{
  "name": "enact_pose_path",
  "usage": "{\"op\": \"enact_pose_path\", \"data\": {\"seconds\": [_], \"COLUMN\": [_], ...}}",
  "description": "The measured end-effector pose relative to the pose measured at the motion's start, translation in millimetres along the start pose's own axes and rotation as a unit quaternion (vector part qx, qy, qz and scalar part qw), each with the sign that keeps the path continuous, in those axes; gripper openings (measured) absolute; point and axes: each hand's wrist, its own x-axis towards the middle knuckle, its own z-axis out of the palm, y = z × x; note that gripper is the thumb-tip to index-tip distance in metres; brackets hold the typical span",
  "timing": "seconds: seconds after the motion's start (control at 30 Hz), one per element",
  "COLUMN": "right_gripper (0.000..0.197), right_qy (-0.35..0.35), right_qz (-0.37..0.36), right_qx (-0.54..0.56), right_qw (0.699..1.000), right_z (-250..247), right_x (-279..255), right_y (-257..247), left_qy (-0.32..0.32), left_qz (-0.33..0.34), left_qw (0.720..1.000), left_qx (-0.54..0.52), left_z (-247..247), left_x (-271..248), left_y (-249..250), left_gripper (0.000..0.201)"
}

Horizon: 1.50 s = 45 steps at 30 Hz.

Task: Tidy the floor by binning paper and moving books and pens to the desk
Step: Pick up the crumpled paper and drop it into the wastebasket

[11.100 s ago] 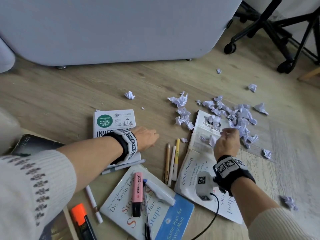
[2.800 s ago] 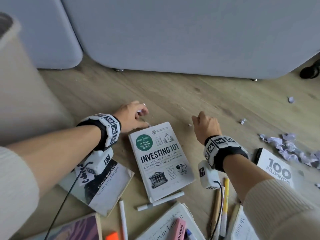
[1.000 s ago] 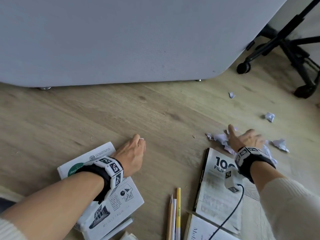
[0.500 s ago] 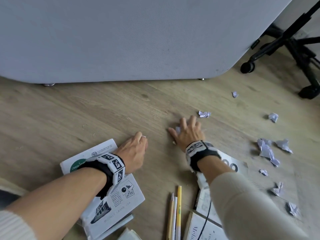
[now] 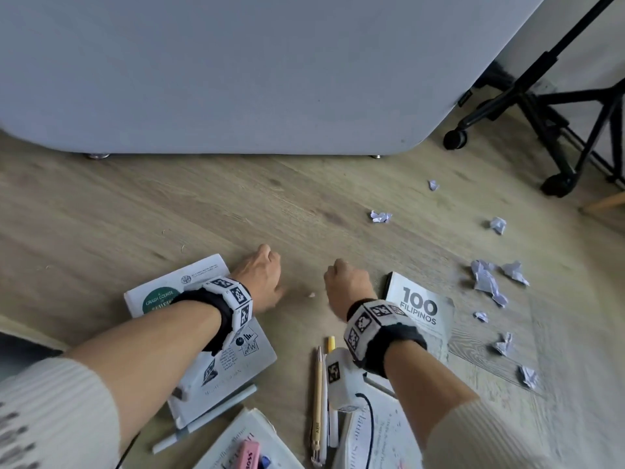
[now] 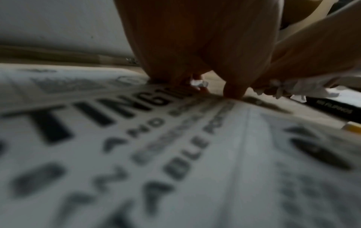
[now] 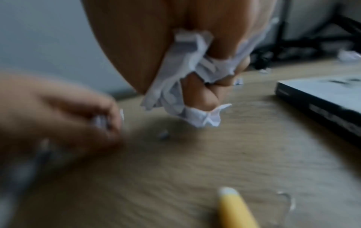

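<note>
My right hand point(image 5: 345, 280) is a fist over the wooden floor, gripping crumpled white paper point(image 7: 187, 80) that sticks out between the fingers. My left hand point(image 5: 262, 270) is curled at the top edge of the Investing 101 book point(image 5: 220, 360) and pinches a small paper scrap point(image 6: 199, 83). A tiny scrap point(image 5: 311, 294) lies on the floor between the hands. The "100 Filipinos" book point(image 5: 419, 309) lies just right of my right wrist. More crumpled paper bits point(image 5: 487, 282) are scattered to the right. Pencils and pens point(image 5: 318, 394) lie below my right wrist.
A grey upholstered panel point(image 5: 236, 72) runs along the back. A black wheeled chair base point(image 5: 548, 106) stands at the back right. More books point(image 5: 247, 445) and a pink highlighter point(image 5: 245, 455) lie at the near edge. Paper balls point(image 5: 380, 216) dot the floor beyond the hands.
My right hand swept from the paper pile on the right toward the left, closed into a fist on paper and pulled back near the left hand. The left hand curled its fingers.
</note>
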Motion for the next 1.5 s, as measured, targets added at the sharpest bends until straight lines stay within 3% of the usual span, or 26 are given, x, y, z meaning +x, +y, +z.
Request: {"op": "enact_pose_path", "data": {"seconds": [0.1,0.2,0.3,0.4,0.53,0.67,0.73,0.83,1.07,1.3,1.43,1.5], "right_gripper": [0.030,0.022,0.019,0.025,0.026,0.020,0.018,0.019,0.017,0.041,0.025,0.014], "right_qy": [0.057,0.097,0.109,0.153,0.165,0.152,0.114,0.121,0.111,0.143,0.121,0.116], "right_qz": [0.018,0.087,0.171,0.261,0.350,0.308,0.272,0.257,0.256,0.242,0.284,0.288], "right_qx": [0.101,0.174,0.157,0.193,0.160,0.065,-0.009,-0.037,-0.030,-0.006,0.038,0.051], "right_qw": [0.993,0.976,0.967,0.933,0.908,0.937,0.955,0.958,0.960,0.960,0.950,0.949], "right_z": [-24.9,-31.8,-17.6,0.8,18.2,30.6,37.7,51.8,56.6,55.9,63.6,64.8], "right_x": [-28.0,-60.2,-92.2,-125.1,-158.6,-180.0,-185.1,-185.3,-184.0,-182.5,-180.6,-181.7], "right_y": [31.5,85.3,146.8,206.1,276.5,317.3,326.8,334.0,334.7,338.7,347.0,349.4], "left_qy": [-0.013,0.007,0.059,0.042,0.018,0.015,0.040,0.048,0.019,0.020,0.051,0.054], "left_qz": [-0.009,0.046,0.067,0.054,0.105,0.115,0.119,0.141,0.220,0.218,0.216,0.195], "left_qw": [1.000,0.999,0.995,0.993,0.981,0.983,0.988,0.989,0.974,0.975,0.973,0.978], "left_qx": [0.005,0.015,0.040,0.092,0.163,0.143,0.094,0.004,-0.055,-0.047,-0.058,-0.048], "left_z": [9.7,15.7,17.4,30.2,37.2,38.0,40.2,48.8,86.0,119.4,134.0,143.6], "left_x": [-5.0,-7.9,-8.2,-8.1,-5.2,-7.6,-10.5,-4.8,8.7,34.9,60.0,69.8], "left_y": [15.6,38.3,63.3,81.6,91.4,106.8,126.1,159.0,246.7,309.3,351.7,375.4], "left_gripper": [0.018,0.017,0.013,0.021,0.023,0.017,0.016,0.015,0.025,0.025,0.016,0.045]}}
